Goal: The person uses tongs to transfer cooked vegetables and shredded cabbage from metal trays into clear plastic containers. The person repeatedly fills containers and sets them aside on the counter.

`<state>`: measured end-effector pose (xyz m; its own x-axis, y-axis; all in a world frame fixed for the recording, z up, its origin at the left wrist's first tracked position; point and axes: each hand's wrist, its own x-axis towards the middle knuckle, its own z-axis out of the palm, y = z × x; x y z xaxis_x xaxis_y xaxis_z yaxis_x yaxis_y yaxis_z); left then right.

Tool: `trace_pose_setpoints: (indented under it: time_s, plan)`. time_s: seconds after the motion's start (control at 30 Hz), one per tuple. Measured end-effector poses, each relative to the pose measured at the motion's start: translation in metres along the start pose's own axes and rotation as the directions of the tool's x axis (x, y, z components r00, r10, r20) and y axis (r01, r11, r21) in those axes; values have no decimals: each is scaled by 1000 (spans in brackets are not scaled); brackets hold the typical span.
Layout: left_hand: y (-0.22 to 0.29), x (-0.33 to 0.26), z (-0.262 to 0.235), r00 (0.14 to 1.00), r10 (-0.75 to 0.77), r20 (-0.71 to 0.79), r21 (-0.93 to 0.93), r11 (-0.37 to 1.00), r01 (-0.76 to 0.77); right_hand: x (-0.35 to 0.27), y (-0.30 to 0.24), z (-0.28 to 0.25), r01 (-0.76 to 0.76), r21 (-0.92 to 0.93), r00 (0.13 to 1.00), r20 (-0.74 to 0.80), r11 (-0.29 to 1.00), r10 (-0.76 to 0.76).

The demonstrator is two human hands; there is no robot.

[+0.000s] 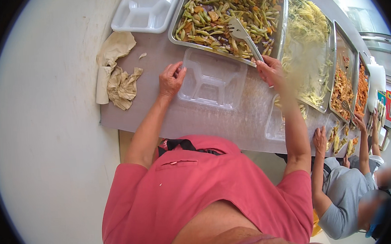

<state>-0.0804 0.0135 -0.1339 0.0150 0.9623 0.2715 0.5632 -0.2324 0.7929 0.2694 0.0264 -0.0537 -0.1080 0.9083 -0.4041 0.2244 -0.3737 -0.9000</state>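
My left hand [173, 80] is closed at the left rim of a clear plastic compartment tray [209, 92], which lies on the table with its compartments bare. In my right hand [270, 71] are metal serving tongs [253, 47], gripped by the handle. Their slotted head rests over green beans cooked with orange chunks [218, 14], in a large metal pan [209, 48] just beyond the tray. Beneath my right forearm, a second clear tray [276, 125] holds some pale shredded food, partly covered by the arm.
White compartment trays [145, 11] stand at the far left. Crumpled brown paper [122, 84] lies on the left of the table [148, 53]. A pan of pale shreds [309, 48] and pans of orange-red food [342, 86] continue rightward. Co-workers in grey [344, 180] serve at the right.
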Motion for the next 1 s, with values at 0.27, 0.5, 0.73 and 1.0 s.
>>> trace_pose_setpoints:
  time_s: [0.27,0.5,0.73,1.0]
  plan:
    - [-5,-1,2,999,26,-18,-13,1000,-26,-39,-27,10,397,-648,916,240,650,-320]
    - [0,-2,2,1000,15,18,-34,999,-14,-29,-6,52,419,-882,857,305,216,-415]
    - [0,-3,3,1000,-4,-2,-16,1000,4,-61,-24,44,416,-872,856,280,258,-435]
    - [-3,-2,4,1000,20,-7,-17,1000,-20,-60,-28,57,387,-872,880,252,300,-403]
